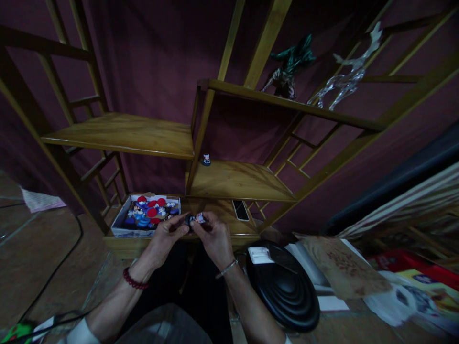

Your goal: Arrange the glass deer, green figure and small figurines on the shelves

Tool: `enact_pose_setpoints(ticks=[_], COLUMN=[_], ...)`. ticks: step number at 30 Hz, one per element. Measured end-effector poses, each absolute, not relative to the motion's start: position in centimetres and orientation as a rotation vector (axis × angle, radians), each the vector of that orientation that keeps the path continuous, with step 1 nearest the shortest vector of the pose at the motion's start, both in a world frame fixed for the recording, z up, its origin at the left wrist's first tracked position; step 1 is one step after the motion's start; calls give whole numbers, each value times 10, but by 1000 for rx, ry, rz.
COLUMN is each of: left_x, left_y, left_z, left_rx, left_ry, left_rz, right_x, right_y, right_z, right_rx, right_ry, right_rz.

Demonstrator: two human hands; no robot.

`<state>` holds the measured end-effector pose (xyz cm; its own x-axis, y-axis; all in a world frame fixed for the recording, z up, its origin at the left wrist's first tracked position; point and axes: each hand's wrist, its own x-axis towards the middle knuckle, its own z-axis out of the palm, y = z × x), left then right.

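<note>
Between my two hands is a small toy figurine [199, 218] with a pale, pinkish head and a dark round base, tilted on its side. My left hand [165, 239] pinches the dark base end, and my right hand [217, 237] grips the body close to the head. Fingers cover part of the figurine. Just left of my hands, an open cardboard box [134, 233] holds several small figurines with red, blue and white parts. A similar small figurine [206, 160] stands upright on the middle shelf, near its left post.
A wooden display shelf [244, 179] rises in front of me. A phone [240, 210] lies on its lowest board. Higher up stand a green figure [292, 67] and a clear deer ornament [344, 81]. On the right floor are a black ridged oval object [287, 291] and a plastic bag [392, 296].
</note>
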<state>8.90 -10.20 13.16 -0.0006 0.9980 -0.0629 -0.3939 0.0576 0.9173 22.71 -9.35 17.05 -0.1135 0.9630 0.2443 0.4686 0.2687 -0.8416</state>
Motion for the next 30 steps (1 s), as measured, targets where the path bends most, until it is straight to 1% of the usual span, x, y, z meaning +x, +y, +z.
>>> enact_pose_setpoints(ticks=[14, 30], left_x=[89, 88], left_y=[-102, -104], left_z=[133, 138], left_rx=[808, 743], left_ry=[936, 742], left_rz=[1350, 1312], right_x=[228, 240], right_y=[-92, -82], right_z=[169, 178], right_rx=[-1168, -886], right_ry=[-1698, -1993], right_rz=[829, 571])
